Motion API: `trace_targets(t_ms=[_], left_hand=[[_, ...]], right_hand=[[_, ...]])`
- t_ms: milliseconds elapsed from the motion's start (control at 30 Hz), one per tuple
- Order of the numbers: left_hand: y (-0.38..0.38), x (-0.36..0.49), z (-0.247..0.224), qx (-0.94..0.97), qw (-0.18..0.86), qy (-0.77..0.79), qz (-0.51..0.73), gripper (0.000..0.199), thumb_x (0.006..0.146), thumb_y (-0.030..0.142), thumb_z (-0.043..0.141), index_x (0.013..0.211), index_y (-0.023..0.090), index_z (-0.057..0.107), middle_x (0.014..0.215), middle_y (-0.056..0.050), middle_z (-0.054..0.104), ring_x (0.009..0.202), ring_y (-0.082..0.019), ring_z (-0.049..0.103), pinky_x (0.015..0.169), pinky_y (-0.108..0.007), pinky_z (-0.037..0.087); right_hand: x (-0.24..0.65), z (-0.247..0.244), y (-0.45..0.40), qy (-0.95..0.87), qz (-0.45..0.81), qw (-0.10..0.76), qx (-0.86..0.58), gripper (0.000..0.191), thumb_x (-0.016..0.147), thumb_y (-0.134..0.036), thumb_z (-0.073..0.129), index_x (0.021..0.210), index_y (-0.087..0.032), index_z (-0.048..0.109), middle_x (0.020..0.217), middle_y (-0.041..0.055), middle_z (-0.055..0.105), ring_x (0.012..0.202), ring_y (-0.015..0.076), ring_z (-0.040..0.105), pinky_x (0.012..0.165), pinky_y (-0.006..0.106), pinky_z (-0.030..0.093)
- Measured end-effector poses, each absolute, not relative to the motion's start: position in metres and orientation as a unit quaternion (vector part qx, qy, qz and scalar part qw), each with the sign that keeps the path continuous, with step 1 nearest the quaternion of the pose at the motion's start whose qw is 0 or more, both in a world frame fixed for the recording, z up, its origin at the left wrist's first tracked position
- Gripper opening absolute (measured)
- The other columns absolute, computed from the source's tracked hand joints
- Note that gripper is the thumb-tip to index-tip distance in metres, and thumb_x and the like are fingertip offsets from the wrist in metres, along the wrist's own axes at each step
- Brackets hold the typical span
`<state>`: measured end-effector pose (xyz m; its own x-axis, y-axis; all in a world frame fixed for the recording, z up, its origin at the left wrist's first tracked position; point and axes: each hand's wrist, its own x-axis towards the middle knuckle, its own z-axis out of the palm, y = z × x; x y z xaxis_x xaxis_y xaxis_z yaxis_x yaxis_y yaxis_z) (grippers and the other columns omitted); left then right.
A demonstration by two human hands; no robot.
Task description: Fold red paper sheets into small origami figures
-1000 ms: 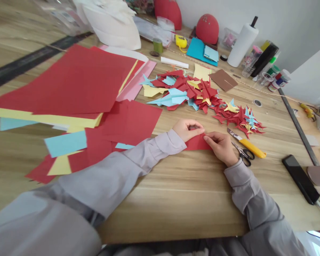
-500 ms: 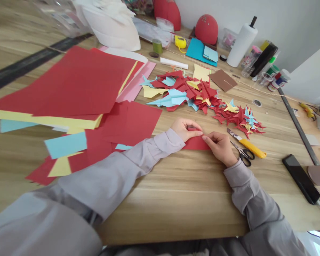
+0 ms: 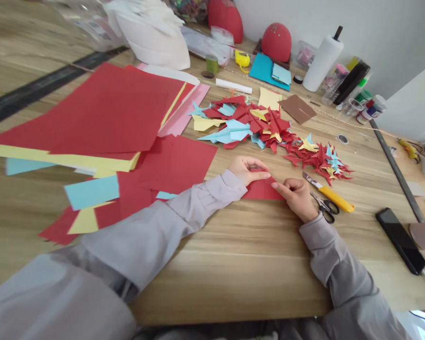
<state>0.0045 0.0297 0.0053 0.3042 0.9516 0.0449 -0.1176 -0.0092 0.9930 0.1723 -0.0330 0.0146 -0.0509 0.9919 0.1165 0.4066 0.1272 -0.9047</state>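
A small piece of red paper [image 3: 263, 190], partly folded, lies at the middle of the table between my hands. My left hand [image 3: 246, 170] pinches its upper edge between thumb and fingers. At the paper's right side is my right hand [image 3: 294, 194], its fingers curled and its thumb tip on the paper's edge. Just past that hand lie black-handled scissors [image 3: 327, 208] and a yellow utility knife [image 3: 336, 199]. Beyond both hands spreads a heap of folded red, blue and yellow paper planes [image 3: 241, 125] and smaller star-like pieces [image 3: 315, 153].
Large red sheets [image 3: 102, 111] over yellow and pink ones cover the left side, with a blue paper piece [image 3: 92, 192] nearer. A phone [image 3: 401, 241] lies at right. Along the back stand a tape measure [image 3: 242, 58], a white roll [image 3: 322, 63] and several bottles [image 3: 373, 106].
My right hand has moved slightly right along the red paper, away from my left fingertips, baring more of it. My left hand keeps its pinch. The whole view has shifted a little.
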Motion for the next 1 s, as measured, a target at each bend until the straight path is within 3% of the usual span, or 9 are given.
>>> trace_targets(t_ms=[200, 367, 700, 867, 1000], left_hand=[[0.0301, 0.0044, 0.0019, 0.562, 0.605, 0.36, 0.435, 0.039, 0.048, 0.026, 0.081, 0.082, 0.01, 0.071, 0.087, -0.01, 0.071, 0.08, -0.019, 0.066, 0.078, -0.032, 0.054], [0.0249, 0.0064, 0.0003, 0.601, 0.59, 0.349, 0.411, 0.035, 0.055, 0.023, 0.078, 0.087, 0.011, 0.071, 0.083, -0.009, 0.071, 0.076, -0.017, 0.066, 0.076, -0.03, 0.054], [0.0239, 0.0068, 0.0034, 0.582, 0.641, 0.319, 0.385, 0.039, 0.05, 0.023, 0.08, 0.085, 0.011, 0.069, 0.066, -0.005, 0.07, 0.064, -0.016, 0.066, 0.068, -0.028, 0.054], [0.0259, 0.0052, 0.0053, 0.567, 0.668, 0.322, 0.359, 0.037, 0.046, 0.024, 0.081, 0.079, 0.012, 0.069, 0.059, -0.002, 0.068, 0.056, -0.013, 0.062, 0.06, -0.025, 0.051], [0.0259, 0.0063, 0.0036, 0.569, 0.671, 0.322, 0.35, 0.036, 0.045, 0.025, 0.082, 0.077, 0.013, 0.07, 0.056, -0.001, 0.066, 0.053, -0.012, 0.06, 0.056, -0.024, 0.05]], right_hand=[[0.1732, 0.0212, -0.0352, -0.627, 0.393, 0.401, -0.541, 0.051, 0.077, -0.053, 0.057, 0.044, -0.018, 0.039, 0.042, -0.0059, 0.032, 0.042, 0.0062, 0.027, 0.042, 0.023, 0.021], [0.1728, 0.0217, -0.0344, -0.655, 0.417, 0.351, -0.523, 0.033, 0.078, -0.049, 0.057, 0.072, -0.016, 0.059, 0.056, -0.0032, 0.048, 0.05, 0.0084, 0.036, 0.047, 0.022, 0.029], [0.1726, 0.0213, -0.0342, -0.672, 0.424, 0.337, -0.505, 0.03, 0.08, -0.044, 0.056, 0.067, -0.017, 0.058, 0.057, -0.003, 0.047, 0.053, 0.0094, 0.039, 0.052, 0.023, 0.032], [0.1724, 0.0187, -0.0352, -0.684, 0.406, 0.344, -0.499, 0.023, 0.081, -0.04, 0.056, 0.077, -0.018, 0.059, 0.063, -0.0015, 0.053, 0.057, 0.0105, 0.043, 0.055, 0.024, 0.035], [0.1733, 0.017, -0.0348, -0.684, 0.416, 0.336, -0.495, 0.024, 0.08, -0.04, 0.057, 0.07, -0.018, 0.057, 0.06, -0.0025, 0.049, 0.056, 0.0102, 0.041, 0.055, 0.023, 0.034]])
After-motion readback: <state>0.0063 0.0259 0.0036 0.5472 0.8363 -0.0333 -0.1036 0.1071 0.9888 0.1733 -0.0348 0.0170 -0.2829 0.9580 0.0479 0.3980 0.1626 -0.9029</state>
